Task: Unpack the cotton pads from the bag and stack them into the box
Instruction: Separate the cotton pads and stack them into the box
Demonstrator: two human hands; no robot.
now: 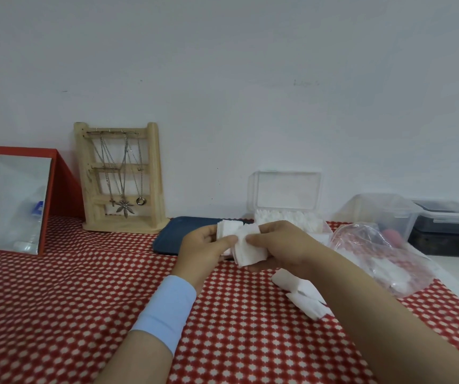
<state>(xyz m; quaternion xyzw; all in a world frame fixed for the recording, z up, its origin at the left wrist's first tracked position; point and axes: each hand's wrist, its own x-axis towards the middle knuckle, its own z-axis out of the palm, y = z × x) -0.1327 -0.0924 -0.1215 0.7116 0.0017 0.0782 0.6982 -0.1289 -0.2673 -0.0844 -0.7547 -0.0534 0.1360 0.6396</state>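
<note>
You pinch a fanned stack of cotton pads [246, 245], white and square, between your fingers [229, 240]. Below them and to the right, a few loose pads [303, 295] lie overlapping. The box [286, 189], clear with its lid upright, stands just beyond your fingertips, partly filled with white. The clear bag [375, 253] lies crumpled to their right.

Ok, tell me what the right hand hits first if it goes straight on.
Likely the left hand: the right hand points left at it, with only the pads both grip between them. Depth is unclear.
</note>
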